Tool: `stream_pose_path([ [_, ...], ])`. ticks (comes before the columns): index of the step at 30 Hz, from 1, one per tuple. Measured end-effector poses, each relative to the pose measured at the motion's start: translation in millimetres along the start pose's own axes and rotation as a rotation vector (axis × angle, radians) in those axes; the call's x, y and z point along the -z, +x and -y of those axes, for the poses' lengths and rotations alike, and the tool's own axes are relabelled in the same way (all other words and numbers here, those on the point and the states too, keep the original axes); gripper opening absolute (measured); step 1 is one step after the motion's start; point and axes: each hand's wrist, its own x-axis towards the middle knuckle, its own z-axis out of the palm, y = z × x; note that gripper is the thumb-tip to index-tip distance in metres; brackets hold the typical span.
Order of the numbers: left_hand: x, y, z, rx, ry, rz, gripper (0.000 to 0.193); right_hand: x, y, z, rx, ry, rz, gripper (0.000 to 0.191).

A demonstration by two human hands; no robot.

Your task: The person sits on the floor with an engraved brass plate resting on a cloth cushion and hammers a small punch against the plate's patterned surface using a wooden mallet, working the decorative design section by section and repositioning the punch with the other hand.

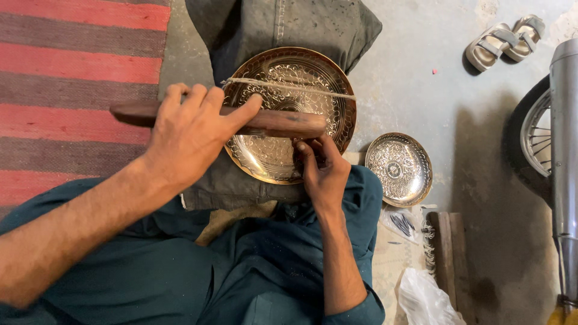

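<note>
Left hand grips smooth wooden mallet over round engraved brass plate; right hand pinched shut, contents hidden.

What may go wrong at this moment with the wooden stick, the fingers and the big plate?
1. The left hand holds the wooden stick right above the right hand; a missed blow may hit those fingers.
2. The big plate rests on a soft cushion with only a string across it, so it may slide.
3. The small plate lies close by and may get knocked.
</note>
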Motion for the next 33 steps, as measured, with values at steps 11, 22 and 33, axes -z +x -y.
stream_pose_path([
  [11, -3.8, -1.5, 2.4, -0.030, 0.144, 0.019, 0.070, 0.3, 1.0, 1.7, -0.001, -0.037, -0.008, 0.025],
  [22, -3.1, -0.4, 3.3, 0.006, 0.001, 0.036, 0.068, 0.2, 0.5, 0.5, 0.017, -0.027, -0.015, 0.026],
  [33, 1.2, 1.4, 3.9, 0.034, -0.130, 0.052, 0.067, 0.6, 0.3, 5.5, -0.021, -0.044, 0.009, 0.024],
])
